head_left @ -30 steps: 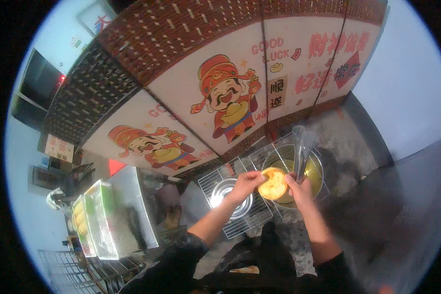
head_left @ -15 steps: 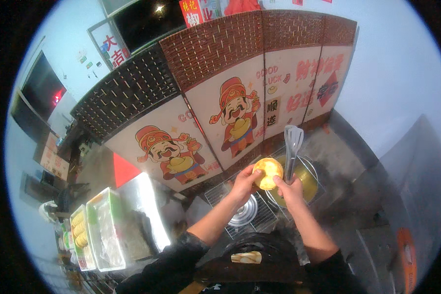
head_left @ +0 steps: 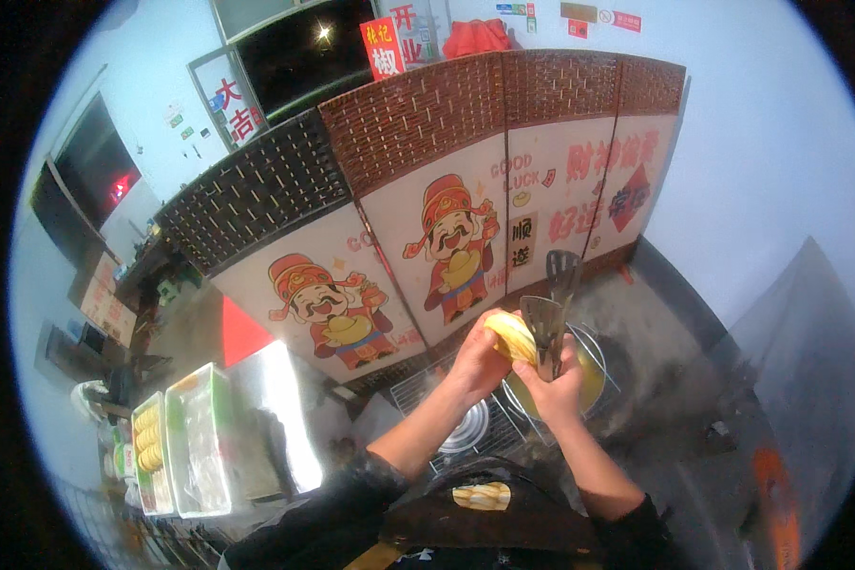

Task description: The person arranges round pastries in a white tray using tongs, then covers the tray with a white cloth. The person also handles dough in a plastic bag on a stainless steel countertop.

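Note:
My left hand point(head_left: 482, 366) is closed on a round golden-yellow flatbread point(head_left: 508, 334), tilted so its layered edge shows. My right hand point(head_left: 557, 388) grips metal tongs point(head_left: 547, 334) with slotted heads, which point up and away from me. The two heads stand apart, the nearer one beside the flatbread and partly in front of it. Right fingertips are close to the bread's lower edge; whether they touch it I cannot tell. Under and behind the right hand is a round pot point(head_left: 594, 382) of yellowish liquid, partly hidden by that hand.
A wire rack point(head_left: 503, 443) with a round metal piece point(head_left: 467, 427) lies below my left forearm. Leftward stand a steel table point(head_left: 274, 375), a white-green tray point(head_left: 220, 399) and a tray of several pale yellow rolls point(head_left: 148, 437). A folding screen point(head_left: 418, 142) rises behind; a wall point(head_left: 760, 171) bounds the right.
The flatbread has turned from nearly face-on to a slanted, edge-showing position. The tongs' heads, close together before, are now spread apart. My view has shifted slightly.

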{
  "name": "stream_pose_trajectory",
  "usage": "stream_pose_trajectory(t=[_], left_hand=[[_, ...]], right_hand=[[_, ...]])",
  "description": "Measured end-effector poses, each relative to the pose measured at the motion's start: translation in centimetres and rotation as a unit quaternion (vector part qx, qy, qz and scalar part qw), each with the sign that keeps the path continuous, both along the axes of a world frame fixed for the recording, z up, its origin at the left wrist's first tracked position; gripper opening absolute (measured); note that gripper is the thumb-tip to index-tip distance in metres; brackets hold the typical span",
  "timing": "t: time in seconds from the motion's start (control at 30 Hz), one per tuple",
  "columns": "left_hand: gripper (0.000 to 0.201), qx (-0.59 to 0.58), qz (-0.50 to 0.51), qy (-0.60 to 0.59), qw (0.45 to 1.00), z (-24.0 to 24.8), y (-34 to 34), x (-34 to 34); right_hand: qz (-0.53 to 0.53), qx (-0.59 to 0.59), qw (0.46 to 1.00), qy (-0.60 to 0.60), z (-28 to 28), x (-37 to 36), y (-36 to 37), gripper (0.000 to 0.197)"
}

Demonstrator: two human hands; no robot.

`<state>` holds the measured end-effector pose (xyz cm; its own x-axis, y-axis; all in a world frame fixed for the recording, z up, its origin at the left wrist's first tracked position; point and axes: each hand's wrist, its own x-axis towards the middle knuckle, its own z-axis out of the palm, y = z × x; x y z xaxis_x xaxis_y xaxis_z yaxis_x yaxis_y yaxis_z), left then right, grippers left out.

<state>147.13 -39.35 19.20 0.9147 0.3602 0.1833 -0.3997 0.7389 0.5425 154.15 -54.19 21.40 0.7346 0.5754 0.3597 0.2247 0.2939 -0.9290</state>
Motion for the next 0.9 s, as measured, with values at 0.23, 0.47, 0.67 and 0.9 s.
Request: stream_pose_trajectory(t=[0.23,0.47,0.67,0.9], left_hand=[[0.047,0.106,0.033,-0.013,0.994,1.3,-0.9,4.2],[0.049,0.123,0.067,0.022,0.99,2.1,-3.2,8.2],[0.058,-0.161,0.017,0.113,0.98,1.9,-2.9,9.9],[0.061,-0.262,0.056,0.087,0.96,0.5,-0.6,11.1]], right_hand=[[0.054,-0.018,0.998,-0.02,3.4,6.3,-2.9,0.039],[0.092,0.002,0.994,0.06,2.9,10.6,-3.6,0.041],[0.046,-0.028,0.996,0.073,0.4,13.6,-5.8,0.05],[0.059,-0.097,0.99,0.081,-5.3,12.8,-9.3,0.056]])
